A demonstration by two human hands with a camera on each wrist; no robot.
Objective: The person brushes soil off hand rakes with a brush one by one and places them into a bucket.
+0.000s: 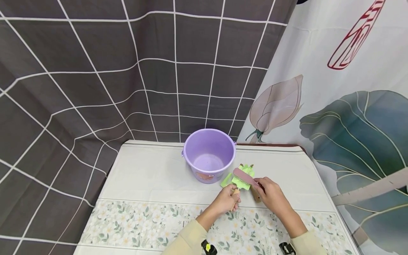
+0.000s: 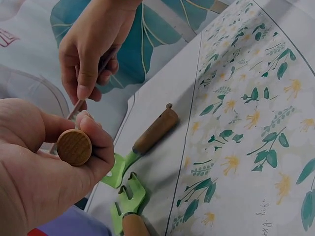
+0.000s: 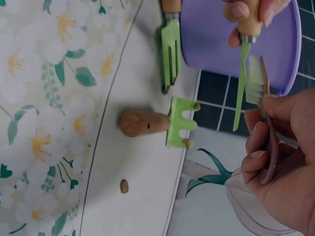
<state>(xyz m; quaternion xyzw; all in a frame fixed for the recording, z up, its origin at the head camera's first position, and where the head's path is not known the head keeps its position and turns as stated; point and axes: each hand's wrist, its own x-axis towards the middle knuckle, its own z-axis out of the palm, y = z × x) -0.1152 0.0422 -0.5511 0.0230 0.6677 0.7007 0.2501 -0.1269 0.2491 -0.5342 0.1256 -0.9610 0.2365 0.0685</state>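
My left hand [image 1: 224, 200] grips the wooden handle of a small green garden trowel [image 3: 240, 91]. The trowel blade appears edge-on in the right wrist view. In my right hand [image 1: 273, 197] is a mauve brush [image 1: 243, 176] with pale bristles, its handle pinched between thumb and fingers. The bristles face the trowel blade and lie right at its surface. Below the hands, a green hand rake [image 3: 145, 123] with a wooden handle lies on the table, brown dirt on its tine tips. Beside it rests a green hand fork [image 3: 171, 51], also brown at the tips.
A purple bucket [image 1: 208, 140] stands just beyond the hands, near the table's back edge. A small brown lump [image 3: 124, 186] lies on the white table cover [image 1: 149, 173]. Dark checked cloth [image 1: 153, 42] hangs behind the table, with a printed white curtain [image 1: 315, 46] at the right.
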